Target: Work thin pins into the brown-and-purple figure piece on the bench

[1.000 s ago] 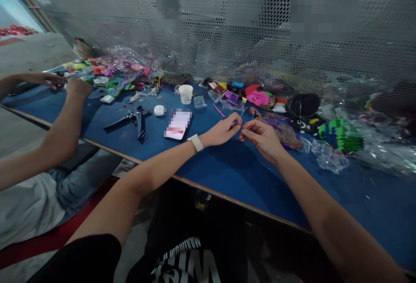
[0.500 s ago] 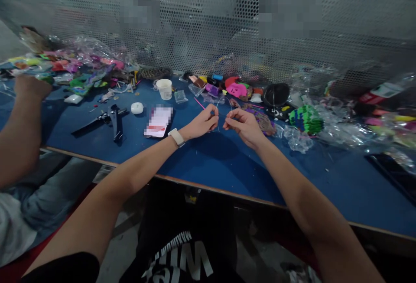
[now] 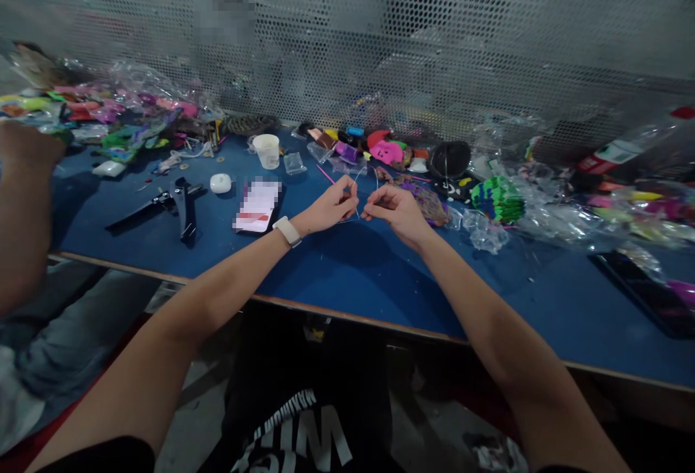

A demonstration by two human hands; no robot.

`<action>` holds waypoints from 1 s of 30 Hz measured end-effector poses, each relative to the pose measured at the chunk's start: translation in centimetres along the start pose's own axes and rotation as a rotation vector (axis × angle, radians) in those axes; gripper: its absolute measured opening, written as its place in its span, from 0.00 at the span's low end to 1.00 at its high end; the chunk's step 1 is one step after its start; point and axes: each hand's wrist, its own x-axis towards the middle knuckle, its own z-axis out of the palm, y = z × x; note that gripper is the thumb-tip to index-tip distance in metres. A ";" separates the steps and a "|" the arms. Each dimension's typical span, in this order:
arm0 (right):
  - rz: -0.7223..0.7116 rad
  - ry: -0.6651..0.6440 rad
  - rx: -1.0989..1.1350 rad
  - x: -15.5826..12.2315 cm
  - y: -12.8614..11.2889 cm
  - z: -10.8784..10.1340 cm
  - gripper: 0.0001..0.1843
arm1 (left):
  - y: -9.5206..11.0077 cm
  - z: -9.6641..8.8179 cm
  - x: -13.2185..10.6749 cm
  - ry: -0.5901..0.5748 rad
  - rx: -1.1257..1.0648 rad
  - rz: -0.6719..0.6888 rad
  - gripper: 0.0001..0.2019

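Note:
Over the blue table [image 3: 304, 270] my left hand [image 3: 332, 206] and my right hand [image 3: 395, 209] face each other, fingertips nearly meeting. Each pinches part of a thin, clear cord [image 3: 376, 173], which bows upward in an open loop between them. A loose end of it shows below the left fingers. Whether anything is threaded on the cord is too small to tell. A light-coloured band circles my left wrist. Just behind my left fingers lies a thin pink stick [image 3: 326, 174]. A brown and purple piece [image 3: 428, 205] lies right behind my right hand.
To the left are a phone [image 3: 257, 205], a white earbud case [image 3: 220, 183], a black folded stand [image 3: 182, 208] and a paper cup [image 3: 266, 151]. Colourful plush pieces and clear bags line the perforated metal panel [image 3: 326, 45]. Another person's arm [image 3: 24, 212] reaches in at far left.
My hands have drawn slightly closer together, and the cord loop is narrower. The view has shifted a little to the right. The other person's hand has moved left.

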 end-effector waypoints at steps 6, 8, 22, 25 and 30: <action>-0.079 0.000 -0.099 0.0 0.5 0.0 0.24 | 0.3 0.2 -0.2 -0.041 -0.002 0.028 0.08; -0.072 -0.020 -0.056 0.0 0.7 0.1 0.26 | 0.3 0.2 -0.2 -0.025 0.006 0.014 0.08; -0.157 0.223 -0.007 0.5 1.3 0.4 0.28 | -0.6 0.7 -0.1 0.141 0.222 0.146 0.07; -0.135 0.224 0.017 0.4 1.3 0.6 0.29 | -0.9 0.6 0.1 0.173 0.209 0.180 0.07; -0.108 0.194 0.074 0.3 1.4 0.8 0.30 | -0.7 0.2 0.0 0.240 0.393 0.289 0.07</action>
